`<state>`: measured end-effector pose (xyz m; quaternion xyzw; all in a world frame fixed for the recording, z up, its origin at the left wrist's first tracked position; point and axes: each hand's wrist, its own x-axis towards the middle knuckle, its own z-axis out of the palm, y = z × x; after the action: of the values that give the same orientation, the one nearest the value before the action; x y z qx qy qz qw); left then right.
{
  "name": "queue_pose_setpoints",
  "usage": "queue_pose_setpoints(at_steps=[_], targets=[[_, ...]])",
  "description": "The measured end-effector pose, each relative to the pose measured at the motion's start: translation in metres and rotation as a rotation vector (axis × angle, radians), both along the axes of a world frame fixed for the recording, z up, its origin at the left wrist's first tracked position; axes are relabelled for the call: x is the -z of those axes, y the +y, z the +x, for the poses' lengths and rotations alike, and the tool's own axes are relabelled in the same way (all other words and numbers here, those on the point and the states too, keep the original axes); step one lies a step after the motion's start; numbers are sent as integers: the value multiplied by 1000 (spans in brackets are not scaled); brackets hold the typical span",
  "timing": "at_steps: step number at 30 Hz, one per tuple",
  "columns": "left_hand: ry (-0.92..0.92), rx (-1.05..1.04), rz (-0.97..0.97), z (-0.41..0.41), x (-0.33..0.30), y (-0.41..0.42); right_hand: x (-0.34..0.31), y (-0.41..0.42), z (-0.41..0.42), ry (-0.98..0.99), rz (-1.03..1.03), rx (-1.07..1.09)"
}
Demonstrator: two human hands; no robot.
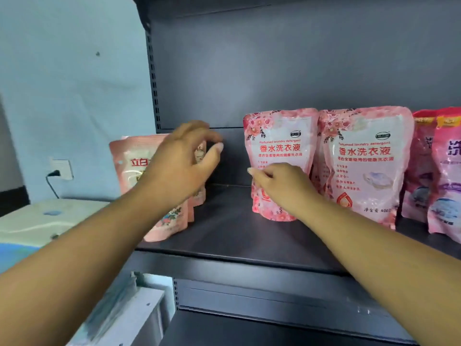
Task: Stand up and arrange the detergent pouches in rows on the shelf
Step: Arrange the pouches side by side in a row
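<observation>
Dark metal shelf (232, 236) carries upright detergent pouches. Left of the middle floral pouch (278, 146), across a bare gap, stand salmon pouches (129, 161); the left hand (179, 163) hovers before them, its grip wide and holding nothing. The right hand (282, 186) pinches the middle floral pouch's front. Right of it stand another floral pouch (366, 166) and purple-printed pouches (446, 176).

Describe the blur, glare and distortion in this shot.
Head view: the left hand is motion-smeared at its fingertips; print on the middle pink pouch reads sharply; wide-angle bending curves the shelf edge and wall; soft sheen on the pouch film, no harsh glare.
</observation>
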<state>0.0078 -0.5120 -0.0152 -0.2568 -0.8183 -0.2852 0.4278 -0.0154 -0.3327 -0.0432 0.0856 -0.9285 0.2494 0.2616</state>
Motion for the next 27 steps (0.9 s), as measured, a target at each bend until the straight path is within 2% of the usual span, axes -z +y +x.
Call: queue_pose_setpoints(at_steps=[2,4,7,9,11,18,22,27], targets=[[83,-117,178,-1,-8,-28,-14,-24,0,71,-45,-116],[80,-200,355,-7,-5,-52,-18,-50,-1,62,-142,-219],[-152,-241,608,-22,14,-79,-8,-90,-17,-130,-402,-340],[-352,-160,750,-33,25,-85,1,-113,-33,-276,-593,-422],[-471,-25,828,-42,34,-88,6,-130,-46,-342,-747,-451],[-477,255,905,-68,43,-76,5,-141,-73,-215,-1077,-391],[-501,331,687,-87,35,-79,4,-121,-81,-148,-1154,-295],[-154,306,437,-114,1,-103,6,-103,-81,-6,-1227,-195]])
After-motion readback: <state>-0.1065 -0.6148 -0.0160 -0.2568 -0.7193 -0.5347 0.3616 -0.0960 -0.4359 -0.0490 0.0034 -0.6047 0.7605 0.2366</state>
